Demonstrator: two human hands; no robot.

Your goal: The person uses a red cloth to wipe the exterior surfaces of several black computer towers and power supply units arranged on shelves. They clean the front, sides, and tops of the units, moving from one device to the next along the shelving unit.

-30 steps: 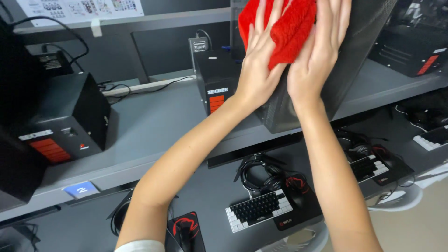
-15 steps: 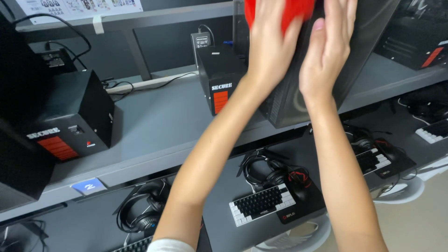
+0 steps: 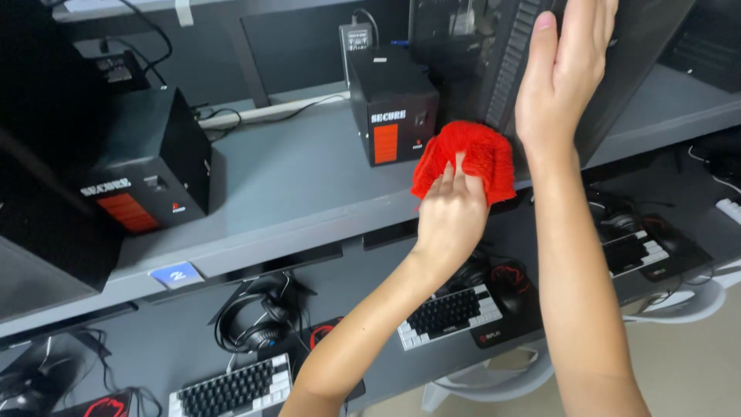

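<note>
Grip, left hand (image 3: 451,220): fingers closed over a bunched red cloth (image 3: 467,158), pressing it against the lower front corner of the tall dark computer case (image 3: 617,69).
Grip, right hand (image 3: 563,73): flat and wide open, fingers together pointing up, palm laid on the side of the computer case; it clasps nothing.
Red cloth: at the foot of the computer case, just above the front edge of the grey shelf (image 3: 293,193), just right of the small black box (image 3: 394,104).
Labels: the small black box beside the computer case carries an upright orange rectangle on its front with pale lettering above it; a second black box (image 3: 150,166), well to the left of the case, has a slanted orange-red patch and pale lettering too; a small blue-and-white tag (image 3: 176,274) sits on the shelf's front edge below that box; a strip of pale tape (image 3: 183,11) hangs from the upper ledge.
Arm pose: left forearm rises from the bottom middle toward the case's foot; right forearm runs steeply up beside it, wrist straight.
Edges and room: bare grey shelf lies open between the two boxes; the case's base stands near the shelf's front edge.
Below the case: a lower bench (image 3: 170,347) with keyboards (image 3: 451,313), a headset (image 3: 251,320) and cables.
</note>
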